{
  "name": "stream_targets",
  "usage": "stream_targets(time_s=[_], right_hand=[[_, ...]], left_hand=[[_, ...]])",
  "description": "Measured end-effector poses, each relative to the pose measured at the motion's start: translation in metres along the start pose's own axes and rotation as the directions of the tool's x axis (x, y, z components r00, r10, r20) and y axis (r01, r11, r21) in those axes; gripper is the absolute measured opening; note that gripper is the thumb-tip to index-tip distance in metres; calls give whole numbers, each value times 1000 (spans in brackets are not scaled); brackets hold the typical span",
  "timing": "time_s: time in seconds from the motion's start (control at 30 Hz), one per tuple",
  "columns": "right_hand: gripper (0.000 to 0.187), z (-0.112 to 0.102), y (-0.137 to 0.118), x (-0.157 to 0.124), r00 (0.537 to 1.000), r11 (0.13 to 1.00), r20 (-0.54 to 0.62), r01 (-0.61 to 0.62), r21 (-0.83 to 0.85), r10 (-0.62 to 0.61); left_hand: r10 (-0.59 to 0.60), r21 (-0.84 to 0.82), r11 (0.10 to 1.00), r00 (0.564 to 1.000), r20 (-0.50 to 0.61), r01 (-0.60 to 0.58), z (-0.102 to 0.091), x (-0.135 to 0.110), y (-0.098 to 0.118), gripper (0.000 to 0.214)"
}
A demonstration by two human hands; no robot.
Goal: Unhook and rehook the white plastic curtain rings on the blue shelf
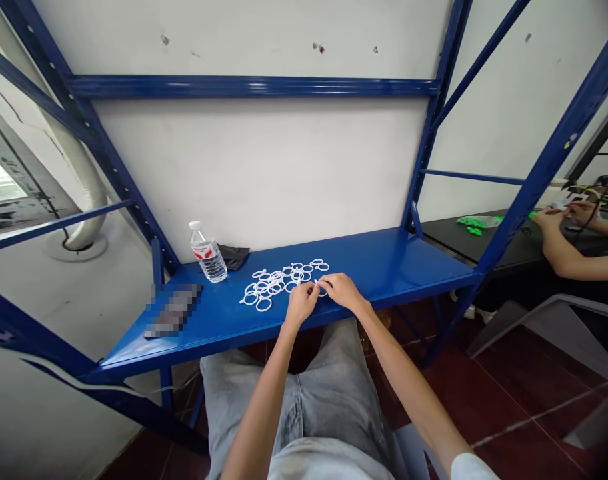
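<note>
Pinched together, the left hand and the right hand both seemed to hold one white ring between their fingertips. It was just above the blue shelf, near the middle of the front edge.

A big blue rack stood against a white wall, and the shelf was its flat part. The person sat in front of it in grey trousers. Past the right end of the shelf, another person's hands were busy at a black table with some green bits on it.

A flat blurred thing lay near the front left corner of the shelf. A water bottle stood upright toward the back left. A dark pouch lay just beside it, by the back edge. A pile of white rings was spread over the middle, many lying across each other. The held ring was at the front right side of that pile.

I think the work in hand was on this one ring. A next move would call for small, careful finger work, since the rings looked thin and easy to drop or tangle.

Both arms reached forward over the lap and bent in toward each other. The wrists were low by the front edge, and the fingers curled in so the tips met.
</note>
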State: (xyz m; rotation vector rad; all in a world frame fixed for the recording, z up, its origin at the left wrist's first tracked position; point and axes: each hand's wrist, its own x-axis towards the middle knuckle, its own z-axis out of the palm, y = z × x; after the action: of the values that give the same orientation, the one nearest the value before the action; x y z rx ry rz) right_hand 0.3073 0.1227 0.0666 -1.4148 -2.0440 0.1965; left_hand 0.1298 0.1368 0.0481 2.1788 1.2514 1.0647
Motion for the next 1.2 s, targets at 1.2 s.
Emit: stream_targets(time_s=[1.2], right_hand=[[38,-25,41,-5,771,780,-231,-622,-72,593]], left_hand=[[-184,350,895,943,-278,278,10,-5,7,39]])
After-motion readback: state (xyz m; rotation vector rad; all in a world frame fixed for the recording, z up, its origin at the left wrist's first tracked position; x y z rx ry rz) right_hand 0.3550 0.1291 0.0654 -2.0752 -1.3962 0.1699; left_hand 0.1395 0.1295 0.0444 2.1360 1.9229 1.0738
